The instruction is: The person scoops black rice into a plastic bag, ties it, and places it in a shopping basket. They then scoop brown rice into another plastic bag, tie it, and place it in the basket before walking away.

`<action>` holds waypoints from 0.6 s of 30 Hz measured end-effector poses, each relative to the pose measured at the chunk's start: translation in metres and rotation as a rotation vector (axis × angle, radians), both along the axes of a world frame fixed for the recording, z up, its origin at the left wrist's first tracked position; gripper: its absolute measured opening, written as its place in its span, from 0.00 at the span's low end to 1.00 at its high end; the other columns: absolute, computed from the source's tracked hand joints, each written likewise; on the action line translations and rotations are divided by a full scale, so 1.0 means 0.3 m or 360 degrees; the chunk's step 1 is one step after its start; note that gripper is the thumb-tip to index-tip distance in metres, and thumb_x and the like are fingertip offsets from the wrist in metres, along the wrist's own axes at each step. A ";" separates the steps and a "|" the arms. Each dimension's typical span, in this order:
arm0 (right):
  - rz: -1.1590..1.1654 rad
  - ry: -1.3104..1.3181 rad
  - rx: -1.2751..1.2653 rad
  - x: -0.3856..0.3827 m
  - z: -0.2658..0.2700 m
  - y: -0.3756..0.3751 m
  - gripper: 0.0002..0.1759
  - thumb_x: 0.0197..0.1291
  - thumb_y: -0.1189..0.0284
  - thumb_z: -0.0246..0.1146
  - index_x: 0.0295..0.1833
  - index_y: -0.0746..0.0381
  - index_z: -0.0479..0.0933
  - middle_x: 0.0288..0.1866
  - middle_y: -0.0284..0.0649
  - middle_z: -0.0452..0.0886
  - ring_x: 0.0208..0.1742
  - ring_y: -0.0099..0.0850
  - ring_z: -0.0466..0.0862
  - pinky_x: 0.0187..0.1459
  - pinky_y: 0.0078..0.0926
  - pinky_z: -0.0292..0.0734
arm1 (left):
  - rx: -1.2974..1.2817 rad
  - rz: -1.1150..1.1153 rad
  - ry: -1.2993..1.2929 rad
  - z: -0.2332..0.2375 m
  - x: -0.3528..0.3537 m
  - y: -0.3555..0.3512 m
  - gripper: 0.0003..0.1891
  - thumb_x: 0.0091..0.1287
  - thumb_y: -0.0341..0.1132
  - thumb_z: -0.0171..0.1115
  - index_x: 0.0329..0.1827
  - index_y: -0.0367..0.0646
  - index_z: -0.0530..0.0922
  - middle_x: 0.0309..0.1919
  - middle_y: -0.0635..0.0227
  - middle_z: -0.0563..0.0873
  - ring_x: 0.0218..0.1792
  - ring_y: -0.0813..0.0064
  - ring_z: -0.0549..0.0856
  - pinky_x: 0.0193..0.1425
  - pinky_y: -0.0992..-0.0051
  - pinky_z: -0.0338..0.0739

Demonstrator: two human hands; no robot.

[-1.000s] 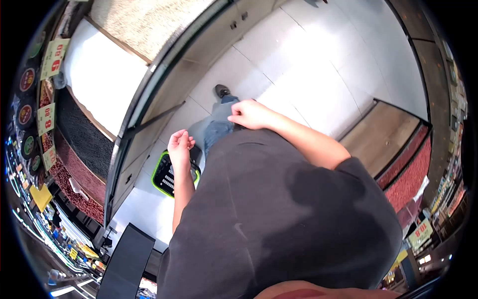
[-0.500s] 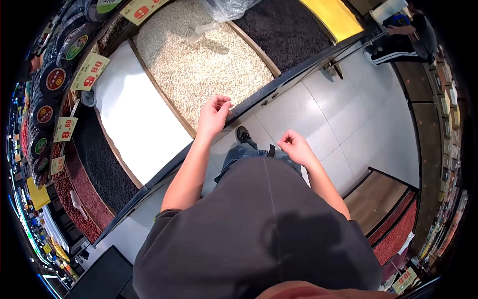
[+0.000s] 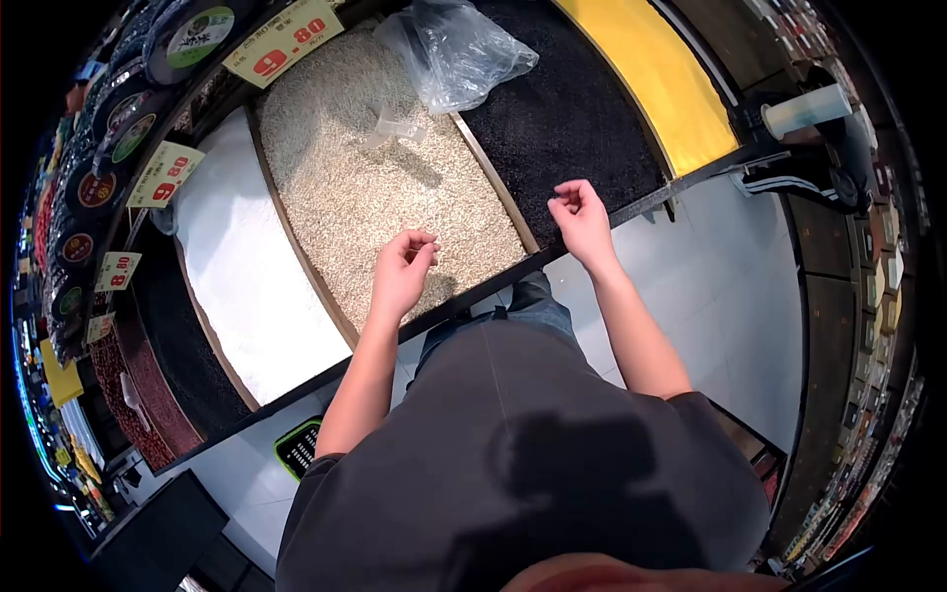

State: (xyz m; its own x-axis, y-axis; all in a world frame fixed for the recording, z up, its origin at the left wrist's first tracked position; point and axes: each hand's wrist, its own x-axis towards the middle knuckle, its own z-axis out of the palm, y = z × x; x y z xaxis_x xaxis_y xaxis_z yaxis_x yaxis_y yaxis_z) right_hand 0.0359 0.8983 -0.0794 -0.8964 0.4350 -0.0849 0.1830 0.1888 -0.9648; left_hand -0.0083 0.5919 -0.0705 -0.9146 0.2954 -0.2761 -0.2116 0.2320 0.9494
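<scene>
My left hand (image 3: pixel 402 274) is over the near part of a bin of pale beige grains (image 3: pixel 345 187). Its fingers are loosely curled, the thumb apart from them, with nothing visible between. Over the front of a bin of black grains (image 3: pixel 582 109) is my right hand (image 3: pixel 582 225), also loosely curled and holding nothing that I can see. A clear plastic scoop (image 3: pixel 397 128) lies on the pale grains. Beyond it, a crumpled clear plastic bag (image 3: pixel 459 54) rests across the divider between these two bins.
White contents fill a bin (image 3: pixel 247 266) on the left; a yellow-filled bin (image 3: pixel 661 94) is on the right. Price cards (image 3: pixel 283 41) and packaged goods line the back. A dark rim (image 3: pixel 434 314) runs along the front. A green-edged basket (image 3: pixel 299 449) stands on the floor.
My view has shifted toward the bins. My right hand has risen from beside my body to over the black grains. My left hand now appears farther over the pale grains.
</scene>
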 end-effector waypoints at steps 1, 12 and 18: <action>0.0005 0.0036 0.0045 -0.102 0.000 0.061 0.14 0.63 0.76 0.69 0.52 0.65 0.77 0.39 0.33 0.79 0.36 0.19 0.78 0.42 0.20 0.77 | 0.0036 0.0089 -0.0017 -0.012 0.028 0.010 0.08 0.75 0.29 0.61 0.51 0.36 0.81 0.40 0.67 0.88 0.37 0.77 0.87 0.44 0.75 0.82; 0.0339 0.0310 0.0444 -0.891 0.113 0.218 0.13 0.68 0.66 0.67 0.41 0.67 0.83 0.29 0.41 0.85 0.30 0.31 0.84 0.37 0.31 0.77 | -0.0162 0.0780 -0.0051 0.156 0.241 0.141 0.08 0.75 0.28 0.62 0.53 0.37 0.82 0.41 0.70 0.87 0.38 0.83 0.85 0.43 0.80 0.79; 0.0512 0.0941 0.0144 -0.902 0.309 0.021 0.04 0.69 0.75 0.67 0.41 0.64 0.83 0.34 0.32 0.81 0.32 0.21 0.78 0.36 0.22 0.74 | -0.0190 0.0884 0.0206 0.243 0.160 0.044 0.08 0.74 0.29 0.64 0.51 0.36 0.82 0.39 0.70 0.87 0.37 0.83 0.83 0.42 0.80 0.77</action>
